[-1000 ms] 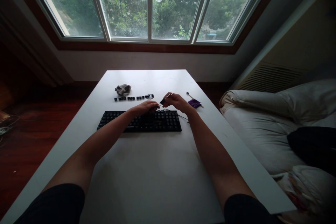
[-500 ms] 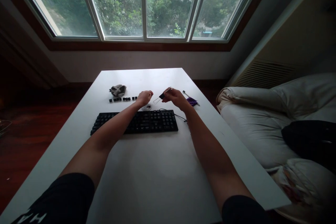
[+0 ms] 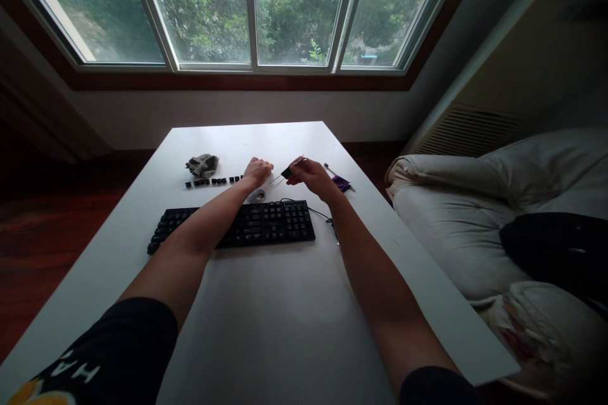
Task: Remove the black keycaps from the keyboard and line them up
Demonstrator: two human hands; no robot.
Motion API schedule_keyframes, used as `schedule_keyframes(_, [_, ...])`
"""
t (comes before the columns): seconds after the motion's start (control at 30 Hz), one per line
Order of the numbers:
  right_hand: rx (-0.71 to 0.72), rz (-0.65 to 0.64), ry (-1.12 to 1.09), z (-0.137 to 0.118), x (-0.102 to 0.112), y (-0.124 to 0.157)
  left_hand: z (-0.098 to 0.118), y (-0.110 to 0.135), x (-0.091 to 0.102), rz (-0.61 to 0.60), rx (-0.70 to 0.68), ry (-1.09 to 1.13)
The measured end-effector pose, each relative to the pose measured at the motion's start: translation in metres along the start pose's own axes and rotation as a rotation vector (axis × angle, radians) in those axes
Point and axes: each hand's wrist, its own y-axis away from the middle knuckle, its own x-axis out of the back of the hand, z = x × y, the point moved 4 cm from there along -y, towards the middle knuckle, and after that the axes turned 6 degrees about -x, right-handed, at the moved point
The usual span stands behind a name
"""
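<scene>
From my head camera, the row of keycaps [image 3: 213, 181] runs left to right, its right end by my left hand [image 3: 258, 170], the nearer one; its fingers curl, holding what I can't tell. My right hand [image 3: 308, 174] pinches a wire tool [image 3: 285, 173], prongs pointing leftward. The keyboard [image 3: 285, 218] lies crosswise, nearer me than both hands' fingers.
</scene>
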Motion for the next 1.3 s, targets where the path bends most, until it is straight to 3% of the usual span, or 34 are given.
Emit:
schedule_keyframes(0.33, [0.003, -0.022, 0.028, 0.008, 0.0, -0.003, -0.013, 0.007, 0.002, 0.06, 0.088, 0.118])
schedule_keyframes(0.53, [0.003, -0.022, 0.165, 0.016, 0.0, -0.005, -0.011, 0.019, 0.011, 0.11, 0.098, 0.126])
schedule_keyframes(0.67, [-0.062, 0.008, 0.348, 0.026, -0.006, -0.006, 0.001, 0.036, 0.021, 0.121, 0.022, 0.19])
schedule_keyframes(0.8, [-0.166, 0.076, 0.468, 0.037, -0.018, -0.008, 0.017, 0.056, 0.026, 0.004, -0.097, 0.268])
schedule_keyframes(0.93, [-0.171, 0.117, 0.585, 0.039, -0.03, -0.007, 0.029, 0.074, 0.034, -0.063, -0.164, 0.299])
schedule_keyframes(1.17, [-0.076, 0.026, 0.844, 0.016, -0.047, 0.002, 0.04, 0.094, 0.044, -0.044, -0.239, 0.446])
schedule_keyframes(1.3, [-0.024, 0.101, 1.065, 0.001, -0.061, 0.01, 0.044, 0.1, 0.043, -0.055, -0.31, 0.555])
